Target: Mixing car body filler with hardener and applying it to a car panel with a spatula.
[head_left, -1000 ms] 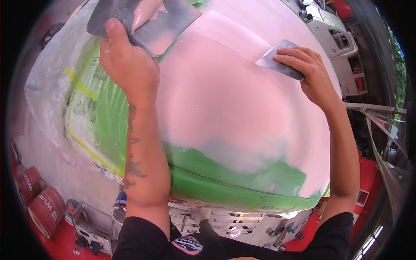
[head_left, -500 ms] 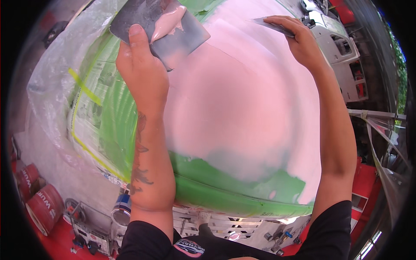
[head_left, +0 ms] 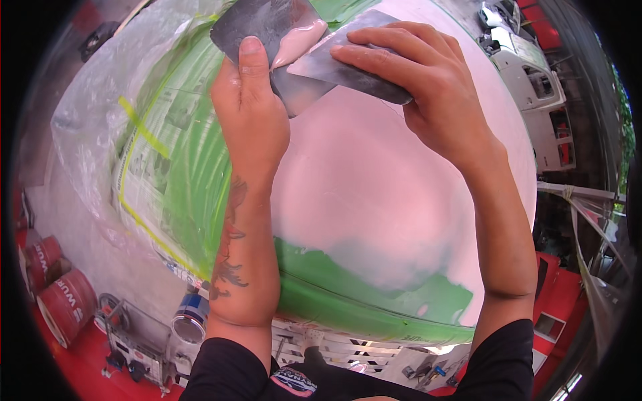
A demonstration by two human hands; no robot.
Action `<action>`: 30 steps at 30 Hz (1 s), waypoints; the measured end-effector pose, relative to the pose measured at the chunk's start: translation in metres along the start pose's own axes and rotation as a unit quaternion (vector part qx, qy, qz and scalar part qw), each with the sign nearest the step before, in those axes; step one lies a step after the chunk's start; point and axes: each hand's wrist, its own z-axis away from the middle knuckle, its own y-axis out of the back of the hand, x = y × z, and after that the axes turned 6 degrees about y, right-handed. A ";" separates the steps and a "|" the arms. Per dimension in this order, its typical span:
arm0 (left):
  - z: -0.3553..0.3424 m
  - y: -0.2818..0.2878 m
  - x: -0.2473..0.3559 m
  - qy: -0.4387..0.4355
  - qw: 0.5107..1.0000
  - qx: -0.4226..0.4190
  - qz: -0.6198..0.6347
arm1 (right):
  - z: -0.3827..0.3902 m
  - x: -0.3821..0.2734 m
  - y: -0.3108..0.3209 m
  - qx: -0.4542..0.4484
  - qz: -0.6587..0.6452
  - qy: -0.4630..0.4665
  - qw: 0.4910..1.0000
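My left hand (head_left: pixel 251 110) grips a dark, flat square filler board (head_left: pixel 244 27), its thumb pressed on the top face. A thick streak of pink body filler (head_left: pixel 294 41) lies across that board. In my right hand (head_left: pixel 438 83) is a wide grey filler spreader (head_left: pixel 341 72), fingers spread along its upper face. The spreader overlaps the board's right side, with its edge along the pink streak. Below both hands lies a broad curved panel (head_left: pixel 374 180), coated smooth pink, with bare green paint (head_left: pixel 348 287) along its near edge.
Green film and printed masking paper (head_left: pixel 154 160) cover the left side, held by yellow tape (head_left: pixel 144 128). Clear plastic sheeting (head_left: pixel 87 134) hangs beyond. Red drums (head_left: pixel 67 307) and a blue-banded can (head_left: pixel 189 317) stand at lower left. A white vehicle cab (head_left: pixel 528 70) is at far right.
My right hand has swung left from the panel's far right, bringing the spreader over the filler board. My left hand and the board appear shifted slightly right.
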 end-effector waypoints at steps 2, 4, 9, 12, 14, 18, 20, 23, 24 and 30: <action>0.002 0.000 0.001 0.009 1.000 -0.007 -0.017 | -0.001 -0.003 -0.004 -0.003 0.006 0.000 1.000; 0.005 0.001 0.003 0.002 1.000 -0.025 -0.003 | 0.000 -0.005 -0.007 -0.008 0.000 0.000 1.000; 0.000 0.006 0.007 0.014 0.996 0.080 0.021 | 0.014 -0.010 -0.001 -0.057 0.004 0.030 0.998; -0.004 0.011 0.008 0.017 0.974 0.205 0.099 | 0.028 -0.002 0.000 -0.136 -0.013 -0.014 0.991; -0.006 0.014 0.008 -0.027 0.978 0.195 0.070 | 0.031 0.010 -0.010 -0.137 -0.027 -0.026 0.990; -0.008 0.014 0.006 0.001 0.967 0.238 0.094 | 0.021 0.036 -0.051 -0.151 -0.009 -0.034 0.988; -0.009 0.015 0.005 -0.010 0.968 0.234 0.088 | 0.009 0.045 -0.064 -0.147 0.012 -0.011 0.989; -0.009 0.017 0.004 -0.027 0.969 0.247 0.016 | -0.006 0.056 -0.070 -0.200 -0.051 -0.061 0.976; -0.010 0.018 0.003 -0.033 0.967 0.253 -0.018 | -0.009 0.056 -0.074 -0.208 -0.056 -0.069 0.974; -0.010 0.017 0.002 -0.031 0.969 0.245 0.031 | 0.000 0.049 -0.084 -0.161 -0.027 -0.014 0.986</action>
